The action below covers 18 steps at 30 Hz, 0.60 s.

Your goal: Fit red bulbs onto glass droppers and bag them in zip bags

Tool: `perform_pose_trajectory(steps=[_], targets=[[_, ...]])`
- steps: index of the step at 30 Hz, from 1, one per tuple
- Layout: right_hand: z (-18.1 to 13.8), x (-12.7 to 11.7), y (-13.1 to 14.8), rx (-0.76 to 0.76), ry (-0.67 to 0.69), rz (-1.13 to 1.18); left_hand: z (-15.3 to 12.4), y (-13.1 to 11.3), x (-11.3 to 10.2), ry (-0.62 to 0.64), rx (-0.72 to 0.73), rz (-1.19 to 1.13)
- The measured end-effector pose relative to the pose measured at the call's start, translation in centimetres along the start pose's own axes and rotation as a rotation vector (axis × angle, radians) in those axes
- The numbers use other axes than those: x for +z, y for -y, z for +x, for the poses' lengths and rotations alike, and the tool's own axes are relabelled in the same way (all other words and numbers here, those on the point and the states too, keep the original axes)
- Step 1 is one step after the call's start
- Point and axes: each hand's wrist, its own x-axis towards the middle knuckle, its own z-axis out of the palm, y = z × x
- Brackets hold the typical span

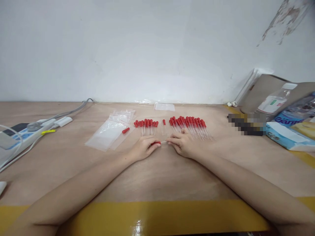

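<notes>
Between the fingers of my left hand (145, 148) is a red rubber dropper bulb (157, 143). Opposite it, my right hand (184, 144) pinches a thin clear dropper tube (163, 142). The tube's left end meets the bulb's mouth or lies right at it; how deep it sits cannot be made out. Behind my left hand lies a row of red-topped droppers (147, 124), and a larger group of droppers (189, 122) lies behind my right hand. One single dropper (164, 122) rests in the gap, beside what looks like a bare clear tube.
Clear zip bags (100, 134) lie at the left, with a loose red bulb (125, 130) on them. Farther left are a power strip (29, 132) and cables. A plastic bottle (275, 101) and a blue tissue pack (287, 136) occupy the right. A wall closes the back.
</notes>
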Motion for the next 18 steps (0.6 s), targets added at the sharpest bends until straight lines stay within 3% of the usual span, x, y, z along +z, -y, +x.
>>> perform_pose_trajectory(steps=[18], targets=[[0.8, 0.1, 2.0, 0.037, 0.139, -0.022, 0.1, 0.0, 0.1, 0.052, 0.113, 0.031]])
